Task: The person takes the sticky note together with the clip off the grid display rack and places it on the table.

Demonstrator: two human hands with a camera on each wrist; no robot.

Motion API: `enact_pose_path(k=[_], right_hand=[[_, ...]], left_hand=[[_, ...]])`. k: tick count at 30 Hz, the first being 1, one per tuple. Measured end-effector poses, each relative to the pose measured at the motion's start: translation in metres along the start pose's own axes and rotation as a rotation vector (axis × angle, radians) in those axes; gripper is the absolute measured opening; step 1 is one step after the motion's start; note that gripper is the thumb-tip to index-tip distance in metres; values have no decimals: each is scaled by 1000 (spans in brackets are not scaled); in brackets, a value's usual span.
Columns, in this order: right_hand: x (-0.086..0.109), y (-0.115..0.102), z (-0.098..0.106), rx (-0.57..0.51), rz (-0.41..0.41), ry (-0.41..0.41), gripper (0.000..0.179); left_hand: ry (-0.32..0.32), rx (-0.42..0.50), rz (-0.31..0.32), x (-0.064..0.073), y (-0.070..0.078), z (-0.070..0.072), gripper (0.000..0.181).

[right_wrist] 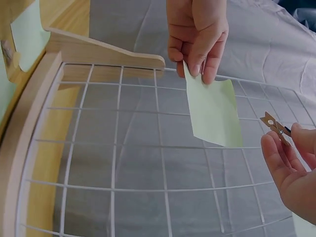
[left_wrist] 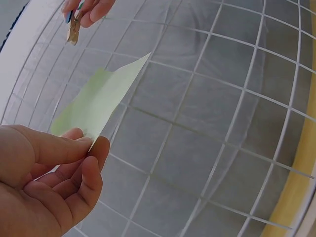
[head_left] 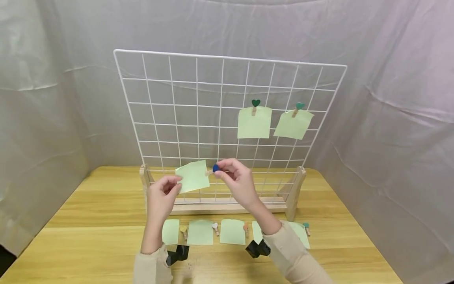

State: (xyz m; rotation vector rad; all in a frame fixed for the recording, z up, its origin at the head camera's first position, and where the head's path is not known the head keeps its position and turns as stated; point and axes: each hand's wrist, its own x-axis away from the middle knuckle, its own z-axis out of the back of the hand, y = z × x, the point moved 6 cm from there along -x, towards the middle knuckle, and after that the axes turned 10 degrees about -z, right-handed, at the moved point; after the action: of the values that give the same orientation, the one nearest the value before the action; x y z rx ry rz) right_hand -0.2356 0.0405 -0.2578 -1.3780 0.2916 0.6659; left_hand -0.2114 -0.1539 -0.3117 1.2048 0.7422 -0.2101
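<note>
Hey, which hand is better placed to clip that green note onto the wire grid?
Probably the right hand: it pinches the blue-topped clothespin, wooden end toward the green note. The left hand is busy holding the note by its edge in front of the wire grid.

The note (head_left: 193, 176) is matt paper, the clothespin (right_wrist: 270, 120) wood with a metal spring (right_wrist: 280, 132). The grid (head_left: 230, 58) is smooth wire, its stand (head_left: 213, 209) matt wood, the table (head_left: 88, 213) grained wood, the backdrop (head_left: 390, 157) faintly shiny cloth.
</note>
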Motion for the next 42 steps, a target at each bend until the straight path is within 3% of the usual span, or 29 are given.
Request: enact_pose_path(k=[7,30,42], right_hand=[[7,16,-11,-75,-57,-23,13],[33,55,-43,-162,-215,-67,13],[41,58,-67,-160,-335,-116,12]], left_hand=[[26,0,50,7,-10,6,12],[54,-79,209,32,-48,27,11],[105,-121,264,42,-61,41,13]])
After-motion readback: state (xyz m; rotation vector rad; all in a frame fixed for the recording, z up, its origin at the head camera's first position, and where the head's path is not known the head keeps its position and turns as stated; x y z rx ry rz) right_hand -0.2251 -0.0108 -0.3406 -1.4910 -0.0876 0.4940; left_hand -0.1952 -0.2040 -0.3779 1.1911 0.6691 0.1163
